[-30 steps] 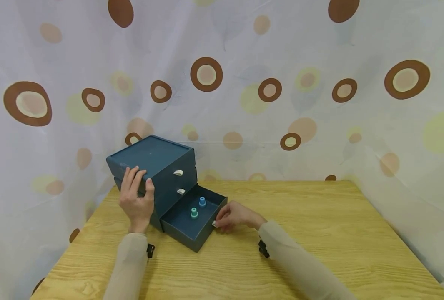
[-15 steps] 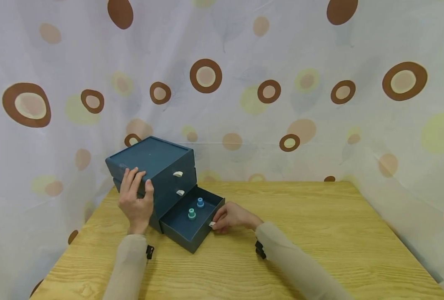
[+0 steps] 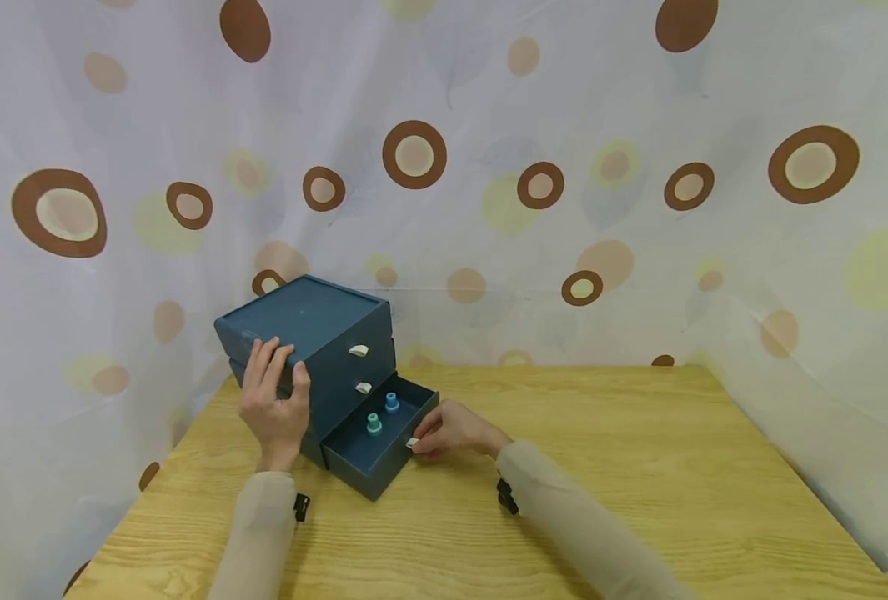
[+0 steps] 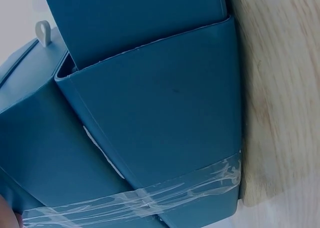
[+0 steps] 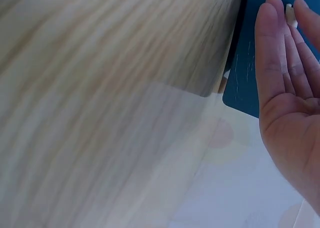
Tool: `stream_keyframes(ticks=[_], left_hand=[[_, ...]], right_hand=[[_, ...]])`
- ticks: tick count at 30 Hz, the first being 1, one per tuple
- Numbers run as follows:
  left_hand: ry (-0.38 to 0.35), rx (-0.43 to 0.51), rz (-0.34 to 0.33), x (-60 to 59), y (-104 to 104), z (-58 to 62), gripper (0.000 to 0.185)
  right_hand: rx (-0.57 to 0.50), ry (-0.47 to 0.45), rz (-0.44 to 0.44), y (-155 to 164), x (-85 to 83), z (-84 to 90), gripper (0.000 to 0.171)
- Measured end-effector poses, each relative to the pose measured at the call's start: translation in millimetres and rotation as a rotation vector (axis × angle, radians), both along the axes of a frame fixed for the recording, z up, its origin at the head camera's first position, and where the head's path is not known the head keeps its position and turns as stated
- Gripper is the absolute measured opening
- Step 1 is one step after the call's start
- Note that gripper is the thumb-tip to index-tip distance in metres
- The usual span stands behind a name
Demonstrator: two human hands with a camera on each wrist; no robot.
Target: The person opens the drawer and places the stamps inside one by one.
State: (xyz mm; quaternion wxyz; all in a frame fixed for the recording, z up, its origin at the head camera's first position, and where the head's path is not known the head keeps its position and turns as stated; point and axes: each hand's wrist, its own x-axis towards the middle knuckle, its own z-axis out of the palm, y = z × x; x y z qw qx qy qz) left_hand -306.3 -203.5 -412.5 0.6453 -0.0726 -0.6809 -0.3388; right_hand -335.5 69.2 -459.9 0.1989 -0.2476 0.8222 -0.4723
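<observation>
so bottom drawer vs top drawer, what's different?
The bottom drawer is pulled partway out; the top drawer sits flush in the box. The bottom drawer shows its inside, with a teal piece and a blue piece standing in it; the top drawer's inside is hidden. The right hand has its fingers at the bottom drawer's tab; the top drawer's tab is untouched. Both are dark blue with a small white tab.
</observation>
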Motion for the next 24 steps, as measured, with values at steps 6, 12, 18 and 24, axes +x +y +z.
stream_keyframes(ticks=[6, 12, 18, 24], left_hand=[[-0.013, -0.006, 0.003, 1.0, -1, 0.2, 0.034], [-0.025, -0.007, -0.002, 1.0, 1, -0.2, 0.034], [0.021, 0.001, -0.029, -1.0, 2, 0.3, 0.033], [0.02, 0.011, -0.024, 0.3, 1, 0.3, 0.033]], right_hand=[[0.0, 0.044, -0.043, -15, -1.3, -0.4, 0.014], [0.0, 0.059, -0.057, -25, -2.9, -4.3, 0.015], [-0.01, 0.081, -0.075, -33, -3.7, -4.0, 0.014], [-0.062, 0.064, -0.103, -40, -2.9, -6.4, 0.015]])
